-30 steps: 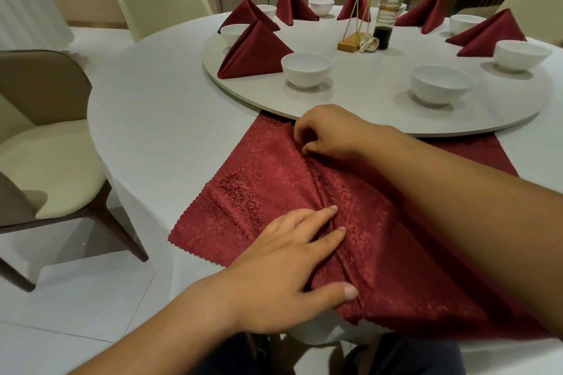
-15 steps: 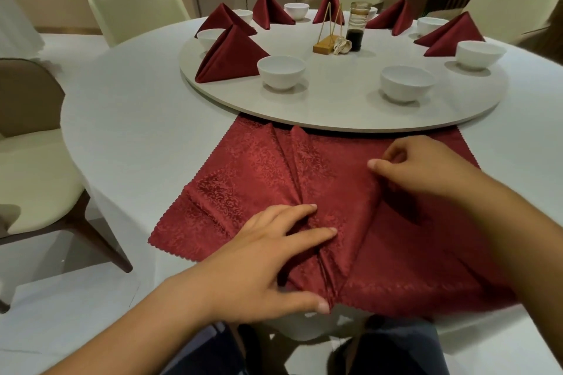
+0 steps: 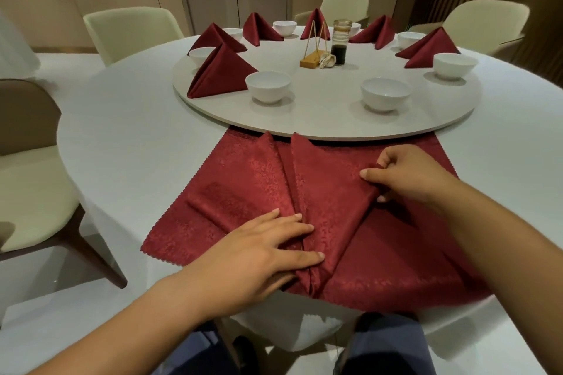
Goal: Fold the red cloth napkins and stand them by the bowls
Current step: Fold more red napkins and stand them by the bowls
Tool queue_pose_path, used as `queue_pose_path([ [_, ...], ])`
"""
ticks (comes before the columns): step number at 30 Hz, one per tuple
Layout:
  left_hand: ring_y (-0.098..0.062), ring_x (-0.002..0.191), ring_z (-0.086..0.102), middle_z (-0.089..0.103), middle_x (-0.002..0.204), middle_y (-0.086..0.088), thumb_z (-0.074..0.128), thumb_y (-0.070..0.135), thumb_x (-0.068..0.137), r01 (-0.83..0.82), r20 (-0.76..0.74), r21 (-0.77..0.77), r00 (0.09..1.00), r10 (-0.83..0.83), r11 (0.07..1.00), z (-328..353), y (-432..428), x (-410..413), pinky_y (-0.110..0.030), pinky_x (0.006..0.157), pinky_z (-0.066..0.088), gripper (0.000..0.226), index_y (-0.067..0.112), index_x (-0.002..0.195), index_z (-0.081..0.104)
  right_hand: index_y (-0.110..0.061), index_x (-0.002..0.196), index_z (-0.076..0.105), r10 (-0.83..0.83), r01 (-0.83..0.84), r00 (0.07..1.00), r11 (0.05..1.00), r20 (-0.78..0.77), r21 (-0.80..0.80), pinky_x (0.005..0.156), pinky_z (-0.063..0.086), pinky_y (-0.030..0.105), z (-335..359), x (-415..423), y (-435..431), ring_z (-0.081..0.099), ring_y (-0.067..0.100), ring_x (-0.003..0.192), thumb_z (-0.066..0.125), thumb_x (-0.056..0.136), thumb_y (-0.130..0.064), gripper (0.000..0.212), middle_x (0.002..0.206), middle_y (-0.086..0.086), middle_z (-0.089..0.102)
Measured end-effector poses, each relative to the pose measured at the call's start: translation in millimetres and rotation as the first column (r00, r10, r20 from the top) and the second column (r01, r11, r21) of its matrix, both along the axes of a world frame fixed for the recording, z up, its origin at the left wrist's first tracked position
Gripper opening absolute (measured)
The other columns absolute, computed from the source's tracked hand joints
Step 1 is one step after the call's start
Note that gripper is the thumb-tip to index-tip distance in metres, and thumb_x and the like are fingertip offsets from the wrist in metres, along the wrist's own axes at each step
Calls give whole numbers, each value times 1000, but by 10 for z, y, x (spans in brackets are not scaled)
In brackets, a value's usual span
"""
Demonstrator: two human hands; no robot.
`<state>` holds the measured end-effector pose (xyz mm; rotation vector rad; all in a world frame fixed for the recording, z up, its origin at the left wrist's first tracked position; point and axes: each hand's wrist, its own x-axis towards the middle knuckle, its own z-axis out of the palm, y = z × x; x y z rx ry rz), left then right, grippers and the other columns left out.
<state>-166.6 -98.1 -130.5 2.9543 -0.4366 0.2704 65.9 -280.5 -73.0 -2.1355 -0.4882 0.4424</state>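
Red cloth napkin point(image 3: 231, 198) lies spread on the worktop point(image 3: 122, 137) right in front of the person. Its far edge slips under the rim of the round turntable point(image 3: 335, 128) and its near edge droops over the worktop's side.

The left grip point(image 3: 253, 256) is released, with fingers straight and flat on the gathered pleats close to the near edge. I judge this pins the pleats so they do not spring open while the next one is made. The right grip point(image 3: 411, 173) is grasping the cloth: thumb and fingers pinch a raised ridge of fabric just right of the pleats, seemingly to draw another fold toward the middle.

On the turntable a folded napkin point(image 3: 219, 73) stands like a tent just beside one white bowl point(image 3: 268, 87). The neighbouring bowl point(image 3: 385, 94) has none by it — probably the spot this one is meant for. Only a couple of pleats are formed, so the folding looks early.
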Motion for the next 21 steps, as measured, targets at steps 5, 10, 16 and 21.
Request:
queue_pose_path([
  [5,-18,150,31,49,153,3,45,35,98,53,11,58,998,-54,997,149,77,256,-46,121,29,43,46,137,58,-8,74,53,-200,185,968,977,154,110,44,46,28,2,-109,-389,64,22,41,76,86,-12,27,51,6,60],
  [10,-10,152,23,38,160,7,39,45,98,113,-98,29,989,-110,993,173,12,239,-32,122,16,45,49,140,55,-4,82,55,-233,217,962,969,145,120,40,47,27,-124,-272,-657,65,26,42,73,88,-9,20,58,16,66],
  [16,0,152,14,24,165,13,40,49,99,125,-131,31,984,-120,992,162,-81,50,-30,125,6,46,52,144,47,-22,74,59,-91,141,911,985,403,-97,61,46,33,-312,-330,-673,61,15,64,79,82,-25,22,67,-2,63],
  [21,12,148,5,10,164,28,27,62,99,-11,-257,-242,965,-53,970,308,-148,39,-23,122,8,54,51,153,32,-27,80,56,-43,131,892,977,451,-166,64,44,35,-355,-319,-640,56,13,67,75,85,-29,19,71,-6,62],
])
